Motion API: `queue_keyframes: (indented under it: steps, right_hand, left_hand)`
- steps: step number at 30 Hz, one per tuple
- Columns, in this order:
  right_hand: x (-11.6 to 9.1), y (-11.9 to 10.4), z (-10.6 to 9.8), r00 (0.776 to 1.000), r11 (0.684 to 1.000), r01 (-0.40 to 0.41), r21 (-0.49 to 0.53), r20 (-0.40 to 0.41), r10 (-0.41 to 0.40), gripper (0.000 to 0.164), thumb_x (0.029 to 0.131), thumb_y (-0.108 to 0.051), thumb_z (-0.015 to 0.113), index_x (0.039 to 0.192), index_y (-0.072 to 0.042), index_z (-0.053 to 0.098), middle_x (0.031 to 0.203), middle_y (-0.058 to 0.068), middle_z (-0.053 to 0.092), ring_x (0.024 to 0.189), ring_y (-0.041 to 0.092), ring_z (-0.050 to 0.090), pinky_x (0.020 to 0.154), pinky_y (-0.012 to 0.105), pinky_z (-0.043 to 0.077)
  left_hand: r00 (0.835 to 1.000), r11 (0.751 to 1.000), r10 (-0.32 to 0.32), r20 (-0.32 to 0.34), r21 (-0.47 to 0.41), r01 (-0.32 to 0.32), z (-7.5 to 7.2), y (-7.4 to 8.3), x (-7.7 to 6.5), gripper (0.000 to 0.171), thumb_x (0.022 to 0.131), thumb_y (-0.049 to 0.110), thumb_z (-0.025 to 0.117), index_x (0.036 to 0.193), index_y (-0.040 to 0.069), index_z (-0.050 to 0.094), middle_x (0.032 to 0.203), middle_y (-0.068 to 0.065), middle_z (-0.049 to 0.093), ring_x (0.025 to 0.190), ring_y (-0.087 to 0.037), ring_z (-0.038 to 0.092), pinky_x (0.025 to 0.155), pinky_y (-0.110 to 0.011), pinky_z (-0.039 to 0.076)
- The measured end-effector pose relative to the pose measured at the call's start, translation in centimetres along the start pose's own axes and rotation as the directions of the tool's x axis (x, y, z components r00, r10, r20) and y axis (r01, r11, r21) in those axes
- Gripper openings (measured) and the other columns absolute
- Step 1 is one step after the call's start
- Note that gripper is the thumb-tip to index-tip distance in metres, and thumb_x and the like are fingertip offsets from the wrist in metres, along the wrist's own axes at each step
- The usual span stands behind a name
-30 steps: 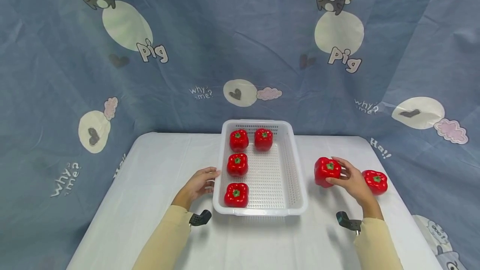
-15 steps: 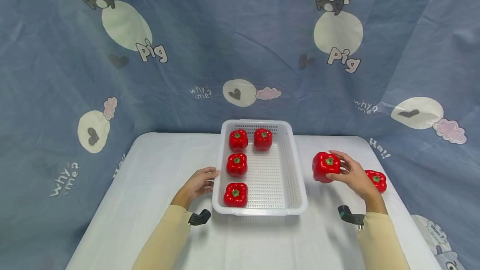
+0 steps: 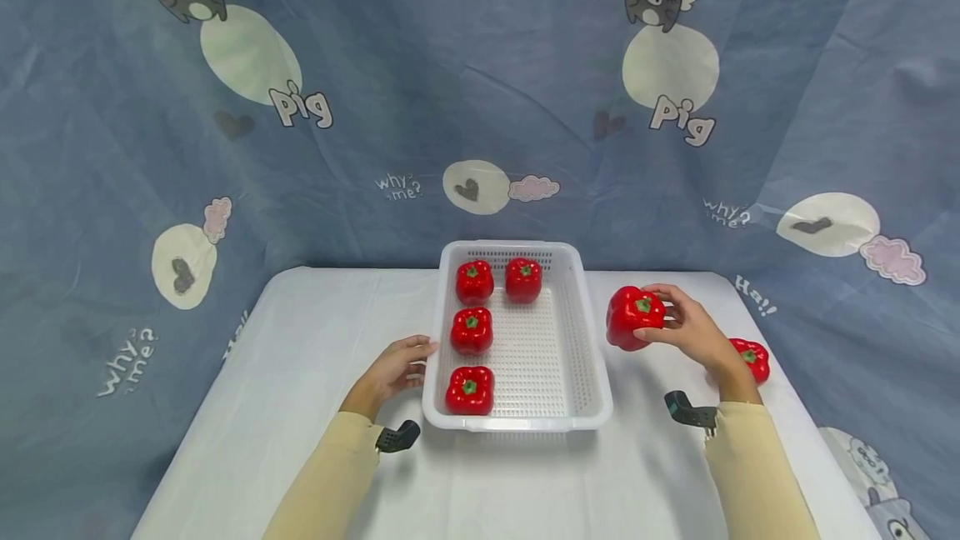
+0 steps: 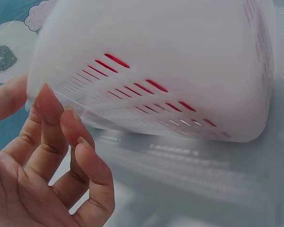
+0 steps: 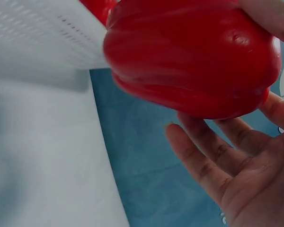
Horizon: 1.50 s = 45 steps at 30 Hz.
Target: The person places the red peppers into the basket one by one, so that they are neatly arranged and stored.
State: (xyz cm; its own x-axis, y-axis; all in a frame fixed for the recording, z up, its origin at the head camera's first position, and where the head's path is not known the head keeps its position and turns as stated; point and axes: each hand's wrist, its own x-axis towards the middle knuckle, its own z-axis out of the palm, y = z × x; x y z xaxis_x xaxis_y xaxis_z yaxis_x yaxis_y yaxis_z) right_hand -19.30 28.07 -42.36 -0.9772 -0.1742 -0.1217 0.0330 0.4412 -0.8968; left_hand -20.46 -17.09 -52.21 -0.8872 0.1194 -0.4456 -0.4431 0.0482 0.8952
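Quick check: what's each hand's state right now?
Left hand: open, at the left side of the white basket.
Right hand: holding a red bell pepper.

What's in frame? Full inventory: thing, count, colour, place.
Table: 1, white, across lower head view
Basket: 1, white, slotted sides, mid-table
Basket peppers: 4, red, green stems; three down left side, one beside the farthest
Held pepper: 1, red, above table, right of basket
Loose pepper: 1, red, table's right side, partly hidden
Backdrop: 1, blue, printed, behind table
Wrist devices: 2, black, one per wrist
Sleeves: 2, pale yellow
Left grip: 1, bare, at basket's left side
Right grip: 1, bare, holding held pepper
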Motion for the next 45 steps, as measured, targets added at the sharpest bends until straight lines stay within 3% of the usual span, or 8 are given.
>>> queue_keyframes:
  steps: [18,27,45]
  right_hand:
    - [3.5,-1.7,2.9,0.986,0.987,0.162,0.009,0.049,-0.162,0.077,0.077,-0.013,0.079,0.14,-0.003,0.036,0.137,0.022,0.044,0.121,0.042,0.046,0.087,0.046,0.053]
    - [5.0,-2.4,5.0,0.992,0.993,0.107,-0.047,0.073,-0.103,0.079,0.074,-0.015,0.082,0.139,-0.004,0.038,0.135,0.021,0.047,0.119,0.04,0.048,0.086,0.046,0.054]
    - [8.2,-2.8,7.6,0.988,0.992,0.092,-0.084,0.132,-0.081,0.076,0.074,-0.013,0.081,0.14,-0.007,0.043,0.133,0.019,0.05,0.12,0.039,0.048,0.087,0.047,0.053]
  left_hand:
    - [1.0,1.0,0.001,-0.013,0.022,-0.001,-0.1,0.0,0.0,0.034,0.093,0.027,0.063,0.118,0.003,0.058,0.106,-0.011,0.063,0.084,-0.02,0.059,0.068,-0.028,0.052]
    - [1.0,0.999,-0.005,-0.019,0.033,0.006,0.0,0.1,0.0,0.037,0.092,0.029,0.064,0.119,0.004,0.058,0.109,-0.012,0.062,0.086,-0.021,0.06,0.069,-0.028,0.053]
    - [1.0,1.0,0.001,-0.003,0.009,-0.001,-0.1,0.0,0.1,0.033,0.093,0.027,0.063,0.115,0.004,0.058,0.103,-0.009,0.063,0.083,-0.02,0.059,0.067,-0.027,0.052]
